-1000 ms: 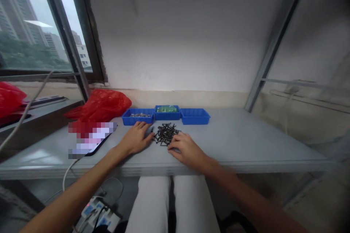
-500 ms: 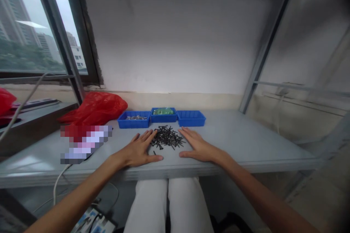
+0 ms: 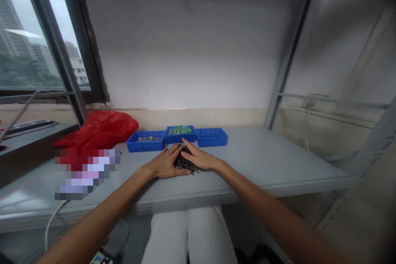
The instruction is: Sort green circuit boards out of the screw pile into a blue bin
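A pile of black screws [image 3: 186, 166] lies on the grey table, partly covered by my two hands. My left hand [image 3: 167, 162] rests along the left side of the pile, fingers stretched forward and thumb reaching across its near edge. From the right, my right hand [image 3: 200, 158] presses against the pile with its fingers extended, their tips over the far side of the screws. Both hands are open and touch the screws without gripping any that I can make out.
Behind the pile stand three blue trays: the left tray [image 3: 131, 147] holds silver metal pieces, the middle tray [image 3: 181, 136] green packets, the right tray [image 3: 213, 142] shows nothing inside. A red plastic bag [image 3: 105, 126] and a blurred-out object [image 3: 89, 177] lie left.
My right hand has moved left onto the screws, and the hands are closer together. The pile is now narrower and more bunched. The view has shifted slightly.
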Motion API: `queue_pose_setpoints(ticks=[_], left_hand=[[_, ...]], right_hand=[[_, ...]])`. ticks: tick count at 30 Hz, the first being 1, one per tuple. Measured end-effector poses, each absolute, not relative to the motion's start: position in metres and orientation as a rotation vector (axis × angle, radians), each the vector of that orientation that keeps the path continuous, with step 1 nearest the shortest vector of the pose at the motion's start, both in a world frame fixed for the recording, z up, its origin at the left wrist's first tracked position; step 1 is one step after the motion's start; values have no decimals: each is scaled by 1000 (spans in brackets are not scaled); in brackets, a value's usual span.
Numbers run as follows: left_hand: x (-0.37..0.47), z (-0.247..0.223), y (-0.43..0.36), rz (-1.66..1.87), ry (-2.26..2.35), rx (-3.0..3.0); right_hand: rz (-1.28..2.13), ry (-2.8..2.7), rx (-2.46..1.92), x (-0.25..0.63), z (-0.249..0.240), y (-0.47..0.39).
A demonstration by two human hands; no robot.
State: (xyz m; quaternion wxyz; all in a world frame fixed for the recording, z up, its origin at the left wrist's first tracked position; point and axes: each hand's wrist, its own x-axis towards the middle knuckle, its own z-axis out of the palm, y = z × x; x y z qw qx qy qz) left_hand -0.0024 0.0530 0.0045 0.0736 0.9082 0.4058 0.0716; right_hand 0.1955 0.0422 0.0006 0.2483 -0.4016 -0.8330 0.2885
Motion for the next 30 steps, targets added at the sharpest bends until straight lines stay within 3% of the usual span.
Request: queue_pose_setpoints(ticks=[16,30], left_hand=[[10,-2,51,647,879,2829],[0,-1,48,786,1123,2661]], right_hand=[[403,-2215,-1077,179,-18,46],[575,-1820,-965,189,-11,52]])
